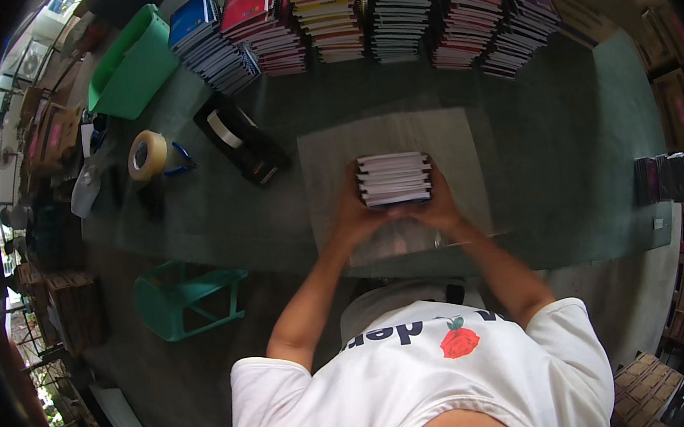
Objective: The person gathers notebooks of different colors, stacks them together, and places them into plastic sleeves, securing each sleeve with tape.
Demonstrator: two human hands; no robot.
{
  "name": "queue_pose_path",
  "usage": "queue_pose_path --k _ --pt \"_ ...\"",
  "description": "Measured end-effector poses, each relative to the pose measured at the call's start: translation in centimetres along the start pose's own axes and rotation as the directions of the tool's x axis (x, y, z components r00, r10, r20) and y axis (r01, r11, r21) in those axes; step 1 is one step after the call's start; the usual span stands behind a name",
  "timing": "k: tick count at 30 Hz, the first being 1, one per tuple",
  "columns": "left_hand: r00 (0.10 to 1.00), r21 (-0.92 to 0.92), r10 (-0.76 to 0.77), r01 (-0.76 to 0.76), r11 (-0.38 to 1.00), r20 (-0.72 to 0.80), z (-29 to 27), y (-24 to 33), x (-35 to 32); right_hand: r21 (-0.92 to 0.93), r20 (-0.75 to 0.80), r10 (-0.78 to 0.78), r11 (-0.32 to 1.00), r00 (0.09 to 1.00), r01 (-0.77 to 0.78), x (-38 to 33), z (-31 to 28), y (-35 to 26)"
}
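Between my two hands is a small stack of notebooks, its white page edges facing up toward me. My left hand grips the stack's left side, and my right hand grips its right side. Both thumbs come together along the near edge. Under the stack, a clear plastic sheet lies flat on the dark green table. The covers of the held notebooks are mostly hidden by my fingers.
Tall piles of spiral notebooks in several colours line the far edge. At the left are a green bin, a black tape dispenser, a tape roll and blue-handled pliers. A green stool stands below the table's left front.
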State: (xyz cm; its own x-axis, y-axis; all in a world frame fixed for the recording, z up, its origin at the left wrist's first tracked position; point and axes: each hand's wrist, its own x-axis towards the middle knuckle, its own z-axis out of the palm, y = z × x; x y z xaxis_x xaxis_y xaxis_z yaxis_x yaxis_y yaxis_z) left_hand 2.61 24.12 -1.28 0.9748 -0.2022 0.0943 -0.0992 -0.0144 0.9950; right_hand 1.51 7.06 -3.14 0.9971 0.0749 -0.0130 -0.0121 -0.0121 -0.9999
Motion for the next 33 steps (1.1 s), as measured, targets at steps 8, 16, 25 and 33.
queue_pose_path --k 8,16,25,33 --pt "0.99 0.228 0.085 -0.109 0.968 0.113 1.1 -1.7 -0.7 -0.029 0.021 -0.292 0.956 0.956 0.292 -0.3 -2.2 -2.1" --pt "0.978 0.112 0.093 -0.115 0.987 0.189 4.0 -4.4 -0.2 -0.136 0.015 -0.271 0.953 0.962 0.27 -2.4 -5.2 1.1" --pt "0.959 0.224 0.079 -0.143 0.964 0.272 3.4 -4.9 0.1 -0.272 0.026 -0.097 0.957 0.995 0.1 -2.7 -5.8 3.1" --pt "0.706 0.04 -0.573 0.615 0.787 0.416 4.3 4.8 4.1 -0.287 0.114 0.437 0.874 0.892 -0.392 1.2 -8.1 -4.8"
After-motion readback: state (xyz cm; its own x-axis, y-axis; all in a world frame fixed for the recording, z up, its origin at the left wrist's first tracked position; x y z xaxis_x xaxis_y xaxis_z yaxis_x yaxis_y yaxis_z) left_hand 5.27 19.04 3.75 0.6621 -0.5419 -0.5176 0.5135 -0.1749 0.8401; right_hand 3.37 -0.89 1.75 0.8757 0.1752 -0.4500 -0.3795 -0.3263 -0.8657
